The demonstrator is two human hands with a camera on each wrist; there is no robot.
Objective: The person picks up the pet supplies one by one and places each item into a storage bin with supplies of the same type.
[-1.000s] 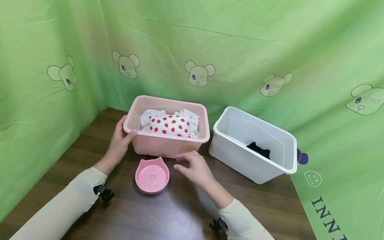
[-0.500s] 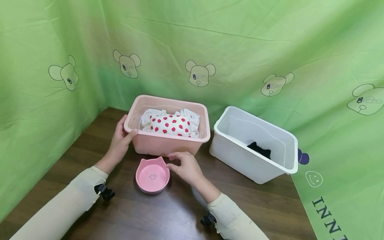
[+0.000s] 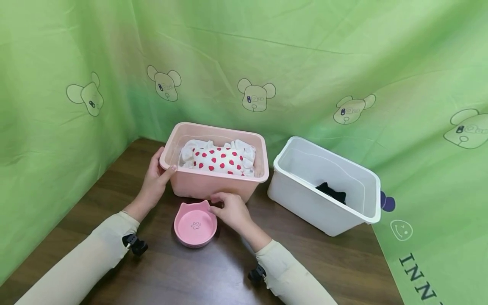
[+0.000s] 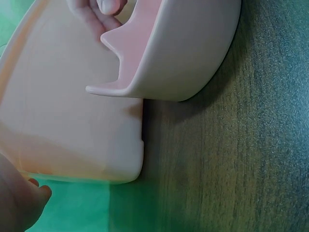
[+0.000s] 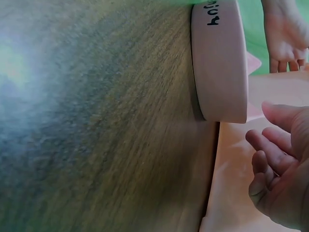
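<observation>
The pink bin [image 3: 213, 186] stands at the back with a white, red-dotted cloth item [image 3: 219, 159] inside. My left hand [image 3: 154, 180] holds its front left corner, thumb over the rim and fingers along the outer end. In front of the bin sits a pink cat-eared bowl [image 3: 195, 226] with a paw print, upright on the table. My right hand [image 3: 230, 212] is at the bowl's right ear. Its thumb overlaps the rim in the head view, but in the right wrist view the loosely bent fingers [image 5: 273, 150] show no firm hold on the bowl [image 5: 219, 67].
A white bin [image 3: 305, 199] stands to the right, with a black pointed-eared thing [image 3: 331, 192] partly visible inside. A green printed curtain [image 3: 206, 55] hangs behind and at both sides of the brown wooden table [image 3: 183, 279].
My right hand has moved left from beside the bin's front to the bowl's right ear. The left hand keeps its place on the pink bin's corner.
</observation>
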